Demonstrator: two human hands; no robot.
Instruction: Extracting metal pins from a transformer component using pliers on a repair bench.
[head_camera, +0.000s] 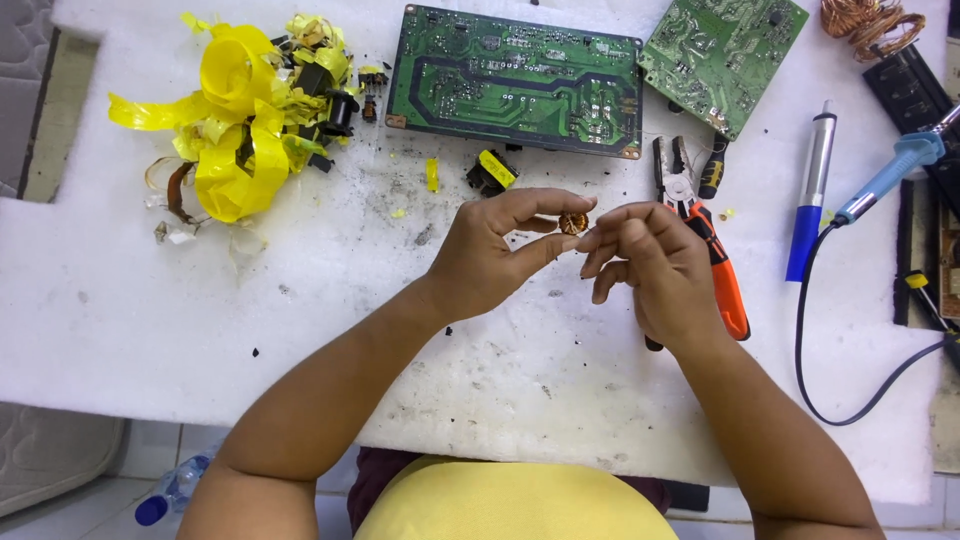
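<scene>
My left hand (492, 252) pinches a small copper wire coil (572, 222) between thumb and forefinger, above the white foam work surface (120, 310). My right hand (645, 265) meets it from the right, with its fingertips closed on the coil's edge or a fine wire from it. Just behind the hands lies a small yellow-taped transformer (492, 170). Orange-and-black pliers (700, 230) lie under and behind my right hand.
Two green circuit boards (515, 80) (722, 55) lie at the back. A heap of yellow tape and black parts (250, 110) sits back left. A blue desoldering pump (810, 195), a soldering iron (890, 175) with cable, and a copper wire bundle (868, 25) lie right.
</scene>
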